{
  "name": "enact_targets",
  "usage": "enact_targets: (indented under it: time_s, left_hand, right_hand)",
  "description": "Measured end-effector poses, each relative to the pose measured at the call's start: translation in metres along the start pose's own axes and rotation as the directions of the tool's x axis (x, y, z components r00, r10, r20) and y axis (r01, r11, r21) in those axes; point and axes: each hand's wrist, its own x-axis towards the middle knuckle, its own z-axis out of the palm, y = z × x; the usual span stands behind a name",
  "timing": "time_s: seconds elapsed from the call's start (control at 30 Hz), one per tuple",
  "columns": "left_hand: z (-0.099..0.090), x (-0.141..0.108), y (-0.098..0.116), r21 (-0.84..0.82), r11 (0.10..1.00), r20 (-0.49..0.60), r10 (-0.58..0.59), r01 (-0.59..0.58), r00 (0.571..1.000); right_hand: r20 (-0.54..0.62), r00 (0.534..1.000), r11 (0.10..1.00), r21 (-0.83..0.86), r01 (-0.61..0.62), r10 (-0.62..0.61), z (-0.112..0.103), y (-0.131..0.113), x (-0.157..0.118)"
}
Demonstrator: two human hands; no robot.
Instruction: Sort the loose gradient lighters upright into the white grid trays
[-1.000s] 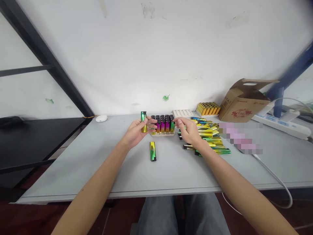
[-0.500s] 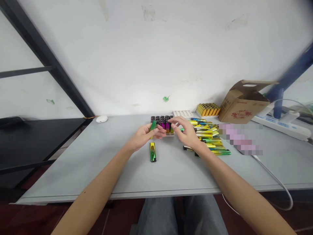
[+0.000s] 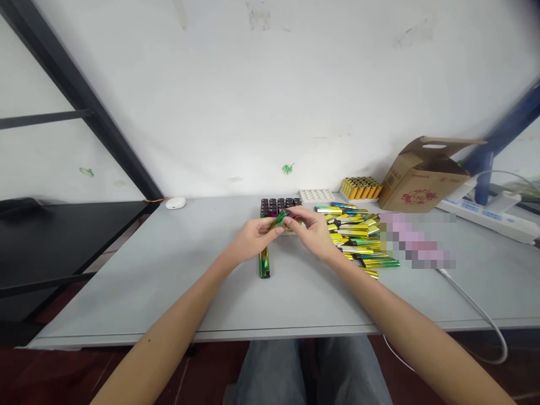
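Between my left hand (image 3: 255, 237) and my right hand (image 3: 307, 230), a shiny green lighter (image 3: 280, 219) is held at a tilt, with the fingers of both hands on it. Just behind them stands a cream tray (image 3: 292, 232) of upright lighters (image 3: 278, 206) with black tops; my hands hide its front part. Below my left hand, a green and yellow lighter (image 3: 264, 263) lies flat on the grey table (image 3: 189, 292). To the right of my right hand lies a loose heap of metallic yellow and green lighters (image 3: 354, 236).
Along the wall are a white holder (image 3: 317, 196), a block of orange-yellow lighters (image 3: 360, 188) and a cardboard box (image 3: 424, 180). A power strip (image 3: 485, 219) and white cable lie at right, beside a blurred patch (image 3: 415, 239). A small white object (image 3: 176, 203) sits at the back left.
The green lighter has gone from upright in my left hand to tilted between both hands. My right hand has moved left from the heap, and the hands have come together in front of the tray.
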Motion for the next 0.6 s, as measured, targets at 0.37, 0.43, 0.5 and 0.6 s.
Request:
enact_targets:
  time_s: [0.37, 0.43, 0.5, 0.6]
  left_hand:
    - [-0.012, 0.003, -0.001, 0.225, 0.969, -0.525, 0.209, -0.102, 0.825]
    - [-0.012, 0.003, -0.003, 0.271, 0.961, -0.543, 0.204, -0.059, 0.814]
    - [-0.013, 0.004, -0.005, 0.304, 0.952, -0.545, 0.188, -0.016, 0.817]
    - [-0.014, 0.005, -0.008, 0.356, 0.934, -0.531, 0.18, 0.025, 0.828]
  right_hand:
    - [0.043, 0.991, 0.944, -0.302, 0.133, -0.126, 0.009, 0.009, -0.004]
    - [0.077, 0.99, 0.933, -0.331, 0.14, -0.121, 0.012, 0.011, -0.007]
    - [0.081, 0.991, 0.936, -0.328, 0.124, -0.103, 0.014, 0.014, -0.009]
    - [0.057, 0.995, 0.947, -0.306, 0.1, -0.087, 0.015, 0.017, -0.009]
